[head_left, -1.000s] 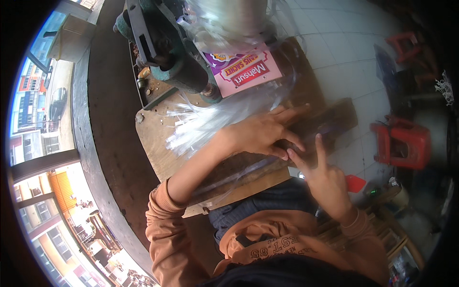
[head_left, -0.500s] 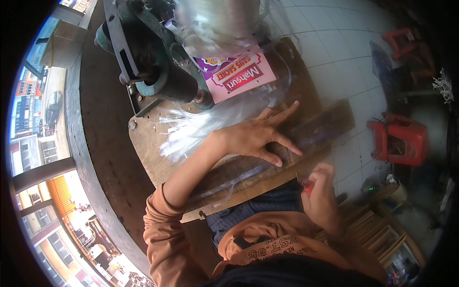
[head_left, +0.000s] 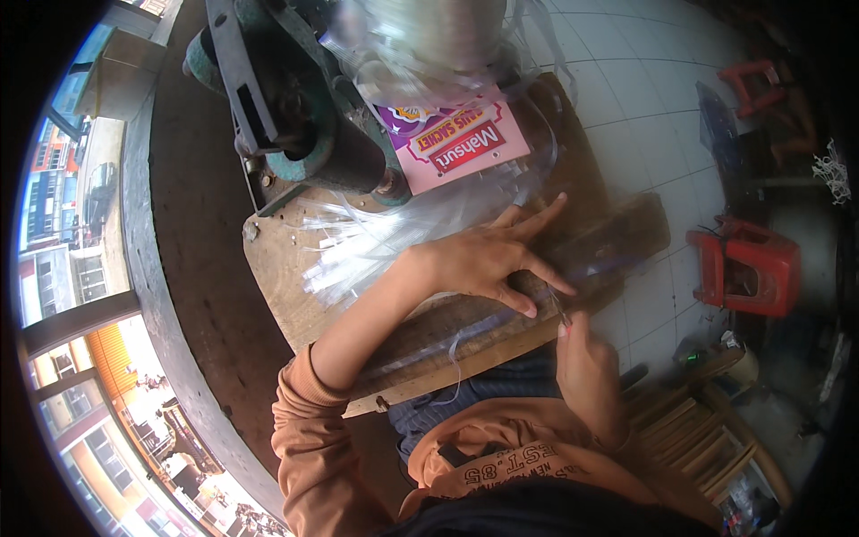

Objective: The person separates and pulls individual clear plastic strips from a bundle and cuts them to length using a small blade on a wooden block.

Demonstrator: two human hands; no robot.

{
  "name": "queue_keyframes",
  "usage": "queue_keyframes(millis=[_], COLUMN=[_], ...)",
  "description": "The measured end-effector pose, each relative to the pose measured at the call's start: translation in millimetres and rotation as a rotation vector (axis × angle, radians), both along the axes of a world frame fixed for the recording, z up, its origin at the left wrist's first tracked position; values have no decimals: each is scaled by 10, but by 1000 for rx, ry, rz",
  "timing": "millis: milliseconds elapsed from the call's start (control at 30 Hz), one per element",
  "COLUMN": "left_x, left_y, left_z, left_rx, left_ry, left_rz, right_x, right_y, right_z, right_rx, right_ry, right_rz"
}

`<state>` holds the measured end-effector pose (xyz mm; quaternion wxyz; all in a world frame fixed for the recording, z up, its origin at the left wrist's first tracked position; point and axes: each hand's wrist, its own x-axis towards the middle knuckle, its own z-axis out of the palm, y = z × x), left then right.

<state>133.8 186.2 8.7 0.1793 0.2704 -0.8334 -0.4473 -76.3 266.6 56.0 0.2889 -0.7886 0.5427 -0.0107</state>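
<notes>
My left hand [head_left: 479,261] is spread over a wooden board [head_left: 277,268], its thumb and index finger stretched apart. Beneath and beside it lie clear plastic strips [head_left: 349,255]. A long strip of clear film [head_left: 429,345] runs along a narrow wooden bar [head_left: 626,242] under the hand, with a thin loose end curling off the near edge. Close by the left fingertips, my right hand [head_left: 589,371] is closed on a small red-handled tool with a thin metal tip [head_left: 561,313]. Most of the tool is hidden in the fist, so its exact kind does not show.
A green metal machine with a roller [head_left: 344,161] stands at the far left of the board. Next to it is a pink printed card [head_left: 465,148] under a large blurred bundle of clear plastic [head_left: 429,36]. Red plastic stools [head_left: 747,264] stand on the tiled floor to the right.
My right hand has risen and moved slightly left, bringing the tool's tip beside my left fingertips. My left hand stays spread. A thin strip end now hangs lower off the board's near edge.
</notes>
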Motion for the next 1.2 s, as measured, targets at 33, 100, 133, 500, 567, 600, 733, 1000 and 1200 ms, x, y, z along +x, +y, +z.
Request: queue_keyframes(millis=[33, 100, 133, 500, 567, 600, 733, 1000, 1200], left_x=[-3, -7, -6, -6, -5, -5, -15, 0, -41], left_y=[-1, -3, 0, 6, 6, 5, -6, -1, -60], left_z=[3, 17, 21, 38, 34, 33, 49, 76, 116], left_rx=[-1, -3, 4, 18, 20, 21, 18, 26, 21], left_ry=[-1, -4, -5, -27, -21, -18, -32, -89, -123], left_rz=[0, 2, 2, 5, 8, 10, 14, 30, -19], right_x=[0, -4, -3, 26, 31, 40, 80, 148, 129], right_y=[3, 11, 15, 39, 37, 39, 25, -36, -10], right_z=[-9, -21, -27, -46, -39, -27, 9, 67, 45], right_rx=[1, 1, 2, 66, 96, 123, 159, 52, 27], right_ry=[2, -23, -37, -106, -100, -95, -57, 86, 135], right_rz=[-3, -7, -7, -79, -99, -118, -155, -83, -90])
